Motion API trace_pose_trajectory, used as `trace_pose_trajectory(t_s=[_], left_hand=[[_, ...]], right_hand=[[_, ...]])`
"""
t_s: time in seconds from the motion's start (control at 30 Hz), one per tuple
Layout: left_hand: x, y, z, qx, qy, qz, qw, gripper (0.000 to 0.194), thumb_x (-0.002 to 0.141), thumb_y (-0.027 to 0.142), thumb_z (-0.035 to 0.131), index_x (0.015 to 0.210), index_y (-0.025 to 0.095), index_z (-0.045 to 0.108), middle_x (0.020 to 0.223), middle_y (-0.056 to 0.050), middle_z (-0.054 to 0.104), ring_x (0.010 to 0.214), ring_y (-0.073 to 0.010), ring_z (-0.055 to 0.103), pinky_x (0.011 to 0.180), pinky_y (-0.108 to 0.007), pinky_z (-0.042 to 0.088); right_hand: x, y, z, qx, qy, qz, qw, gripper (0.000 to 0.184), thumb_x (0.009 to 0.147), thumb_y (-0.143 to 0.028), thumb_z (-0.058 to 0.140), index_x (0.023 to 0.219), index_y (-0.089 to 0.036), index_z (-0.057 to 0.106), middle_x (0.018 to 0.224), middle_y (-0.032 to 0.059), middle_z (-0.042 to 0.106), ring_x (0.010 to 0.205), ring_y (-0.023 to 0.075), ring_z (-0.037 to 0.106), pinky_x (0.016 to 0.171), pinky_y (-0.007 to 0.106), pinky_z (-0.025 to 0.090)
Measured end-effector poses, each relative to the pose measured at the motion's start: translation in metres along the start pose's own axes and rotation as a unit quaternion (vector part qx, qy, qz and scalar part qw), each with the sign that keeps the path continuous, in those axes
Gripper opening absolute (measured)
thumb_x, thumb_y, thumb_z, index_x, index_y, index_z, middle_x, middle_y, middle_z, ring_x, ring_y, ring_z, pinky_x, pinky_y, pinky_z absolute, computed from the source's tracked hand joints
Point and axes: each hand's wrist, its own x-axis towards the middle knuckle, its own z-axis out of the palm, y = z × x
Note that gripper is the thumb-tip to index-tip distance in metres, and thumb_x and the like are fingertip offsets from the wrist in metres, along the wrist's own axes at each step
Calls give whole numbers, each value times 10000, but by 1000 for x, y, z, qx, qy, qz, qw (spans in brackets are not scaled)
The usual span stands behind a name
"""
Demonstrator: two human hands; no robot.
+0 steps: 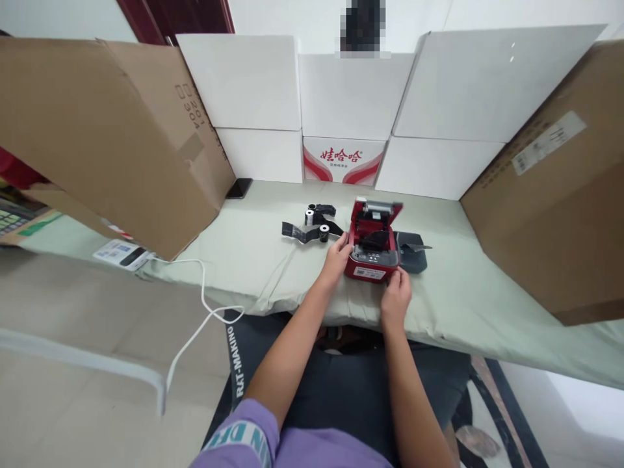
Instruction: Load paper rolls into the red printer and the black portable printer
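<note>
A small red printer [373, 268] with a grey front panel sits near the table's front edge, its lid [377, 209] raised. Something black lies inside its open bay. My left hand [337, 259] grips the printer's left side, fingers against the casing. At the front right corner, my right hand [396, 296] holds the casing with curled fingers. Left of the printer are small paper rolls [324, 233] with strips of black wrapping [299, 232] around them. A dark plastic piece [412, 253] rests against the printer's right side.
White boxes [258, 84] form a wall at the back. Large cardboard boxes stand at the left [131, 136] and right [560, 188]. A black phone [239, 188] lies by the left box. A white cable [202, 286] hangs from a power strip [123, 255] over the front edge.
</note>
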Motion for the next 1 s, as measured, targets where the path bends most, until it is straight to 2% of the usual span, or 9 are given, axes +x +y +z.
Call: trace_pose_trajectory(t_s=[0.13,0.23,0.33,0.4,0.47,0.57,0.67,0.9,1.0], left_hand=[[-3,-2,-6,-62,-12,-4,998,577,867,140,560,1443,143,600,1495,-88,592,1406,-242,552,1154,-341,455],[6,7,-12,-32,-14,95,995,519,889,176,523,1392,148,649,1447,-94,641,1360,-235,591,1135,-345,468],[33,28,-13,142,-74,208,965,438,889,153,495,1243,156,753,1292,-89,742,1245,-230,658,1093,-319,483],[56,45,-8,340,-172,214,899,385,821,85,526,1061,157,817,1109,-89,800,1109,-246,710,1023,-306,510],[76,60,-1,505,-245,205,802,342,795,61,549,972,167,822,1032,-96,805,1025,-259,729,939,-305,532],[88,73,13,645,-272,223,679,334,785,75,607,1052,163,788,1120,-132,783,1046,-272,729,941,-324,520],[83,74,25,698,-274,247,613,339,798,95,634,1110,141,758,1152,-163,772,1118,-274,714,1105,-372,425],[80,74,31,679,-300,205,639,386,801,103,645,1178,149,715,1198,-142,762,1181,-280,685,1106,-373,426],[77,81,19,626,-293,243,680,328,760,61,657,1066,138,744,1095,-148,774,1080,-277,706,997,-353,490]], right_hand=[[-1,-6,-1,-17,8,-18,1000,510,937,-520,397,1150,-142,665,1143,165,714,1049,272,634,975,416,474],[0,-1,0,0,16,-9,1000,518,945,-541,383,1140,-154,667,1137,153,713,1042,267,640,964,407,478],[1,6,1,22,21,-4,1000,531,955,-558,361,1143,-165,665,1131,142,713,1040,261,646,945,402,489],[2,9,2,29,25,-4,999,519,951,-554,370,1125,-169,671,1112,137,718,1029,260,648,929,401,496],[2,8,2,35,30,-2,999,482,936,-530,402,1095,-168,678,1084,136,724,1000,259,652,909,401,502],[3,6,2,47,35,-7,998,406,890,-464,475,1054,-151,676,1036,141,727,944,254,656,879,398,506],[3,4,2,53,37,-22,998,357,856,-422,510,1015,-143,667,1008,144,724,924,249,652,872,396,501],[3,3,2,66,34,-23,997,324,834,-418,533,982,-155,650,988,133,719,920,246,649,878,404,498],[3,2,1,66,32,-23,997,332,831,-425,538,982,-152,651,984,135,718,923,251,651,880,411,498]])
